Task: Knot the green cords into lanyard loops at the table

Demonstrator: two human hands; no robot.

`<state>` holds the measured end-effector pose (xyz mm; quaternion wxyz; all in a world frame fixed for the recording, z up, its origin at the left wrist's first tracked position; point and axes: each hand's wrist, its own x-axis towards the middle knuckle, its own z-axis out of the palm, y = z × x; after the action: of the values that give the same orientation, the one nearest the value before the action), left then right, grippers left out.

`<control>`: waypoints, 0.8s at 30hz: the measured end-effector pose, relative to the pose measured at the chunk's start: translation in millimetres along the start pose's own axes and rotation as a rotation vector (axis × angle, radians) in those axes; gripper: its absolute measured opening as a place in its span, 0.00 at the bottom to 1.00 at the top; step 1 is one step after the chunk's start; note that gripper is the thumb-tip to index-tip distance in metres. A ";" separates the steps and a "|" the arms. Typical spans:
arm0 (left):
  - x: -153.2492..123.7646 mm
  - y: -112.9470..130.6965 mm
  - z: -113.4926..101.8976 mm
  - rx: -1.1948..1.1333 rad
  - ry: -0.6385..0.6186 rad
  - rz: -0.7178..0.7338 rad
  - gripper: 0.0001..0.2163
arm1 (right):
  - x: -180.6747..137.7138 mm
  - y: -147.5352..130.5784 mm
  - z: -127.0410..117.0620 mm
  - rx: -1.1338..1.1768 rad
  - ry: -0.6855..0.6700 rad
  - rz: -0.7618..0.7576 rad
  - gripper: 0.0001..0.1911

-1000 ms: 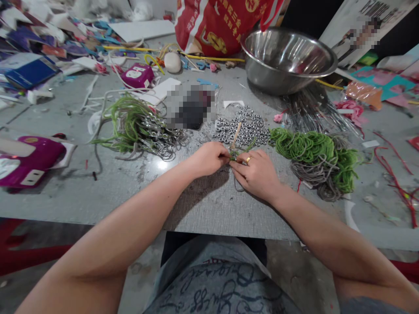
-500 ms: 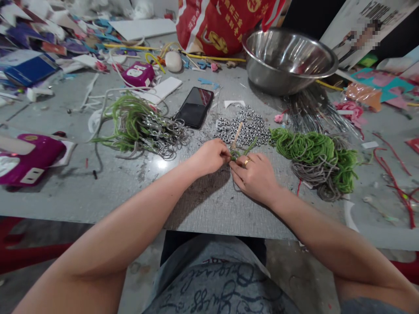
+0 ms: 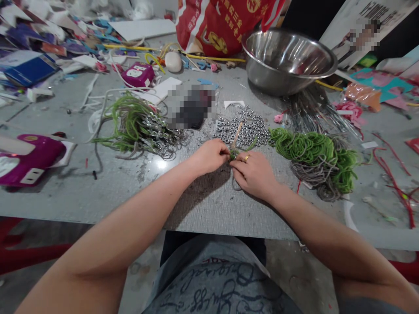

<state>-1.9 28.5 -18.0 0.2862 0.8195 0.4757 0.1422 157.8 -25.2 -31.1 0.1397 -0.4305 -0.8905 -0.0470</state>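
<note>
My left hand is closed, its fingertips pinching a green cord at the middle of the table. My right hand, with a gold ring, is closed on the same cord from the other side; a grey loop hangs below its fingers. The fingers hide most of the spot where they meet. Just beyond lies a patch of small silver beads, with a thin wooden stick standing out above the fingertips. To the right sits a pile of green and grey cords.
On the left lies a bundle of green cords with metal rings. A blurred-out dark phone is behind it. A steel bowl and red bag stand at the back. Purple power sockets are at left, red cords at right.
My right hand's fingers have shifted slightly around the cord, and more of the grey loop below them shows. My left hand stays in nearly the same place.
</note>
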 end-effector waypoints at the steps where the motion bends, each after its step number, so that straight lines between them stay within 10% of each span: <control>1: 0.1 0.2 -0.2 0.004 -0.001 -0.012 0.05 | -0.2 1.5 0.0 0.021 -0.003 -0.021 0.12; 24: -3.4 6.9 -5.1 0.076 -0.087 -0.015 0.08 | -3.1 4.9 -2.0 -0.001 0.139 -0.045 0.12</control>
<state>-1.3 24.6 -9.6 0.2763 0.8315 0.4741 0.0862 163.9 -24.9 -30.3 0.1998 -0.4060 -0.8882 -0.0801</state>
